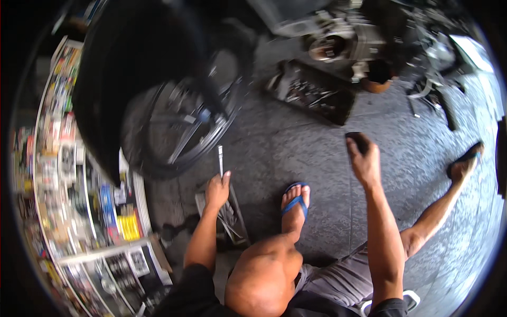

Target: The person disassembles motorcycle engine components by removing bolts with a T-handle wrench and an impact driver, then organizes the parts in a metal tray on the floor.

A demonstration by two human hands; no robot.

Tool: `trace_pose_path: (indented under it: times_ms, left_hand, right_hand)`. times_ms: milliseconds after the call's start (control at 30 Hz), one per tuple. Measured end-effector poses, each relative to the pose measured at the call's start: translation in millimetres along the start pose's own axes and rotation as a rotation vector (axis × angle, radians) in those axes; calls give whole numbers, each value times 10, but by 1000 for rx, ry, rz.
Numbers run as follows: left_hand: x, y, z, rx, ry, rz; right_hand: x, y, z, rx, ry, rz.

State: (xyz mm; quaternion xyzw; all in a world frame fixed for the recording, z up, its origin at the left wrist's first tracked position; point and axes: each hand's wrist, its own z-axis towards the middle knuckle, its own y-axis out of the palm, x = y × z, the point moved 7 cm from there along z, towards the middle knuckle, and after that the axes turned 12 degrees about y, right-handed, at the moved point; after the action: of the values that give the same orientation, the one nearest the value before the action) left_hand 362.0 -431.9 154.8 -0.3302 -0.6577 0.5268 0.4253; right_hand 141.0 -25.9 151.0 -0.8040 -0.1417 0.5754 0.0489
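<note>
My left hand (216, 191) is closed around a slim metal socket wrench (221, 156), its silver end pointing up and away from me, close to the rim of a motorcycle wheel (230, 122). Just below that hand, a narrow metal tray (239, 219) on the floor holds several long tools. Out to the right, my right hand (366, 162) is raised over the floor with its fingers bent together. Something small and dark (359, 138) shows at its fingertips, too blurred to name. The black bodywork (142, 58) above the wheel fills the upper left.
A dark bin (342, 111) of loose metal tools lies ahead on the grey floor. Beyond it are greasy engine parts (364, 39) and an orange-brown round container (376, 86). Shelves (79, 259) of packaged goods line the left. My blue-strapped sandal (296, 206) is between my arms.
</note>
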Motion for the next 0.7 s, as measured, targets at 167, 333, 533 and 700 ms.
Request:
trace_pose_path:
  times_ms: [167, 333, 533, 700]
  left_hand:
    - [-1125, 377, -618, -202, -204, 124]
    - [-1894, 829, -1162, -285, -438, 178]
    - [-2317, 957, -1503, -160, -690, -139]
    - [-1520, 885, -1226, -89, -438, 102]
  right_hand:
    - [417, -22, -220, -50, 192, -40]
    - [998, -137, -566, -64, 287, -253]
    - [1288, -143, -585, -21, 286, -226]
    - [-300, -244, -74, 288, -106, -85]
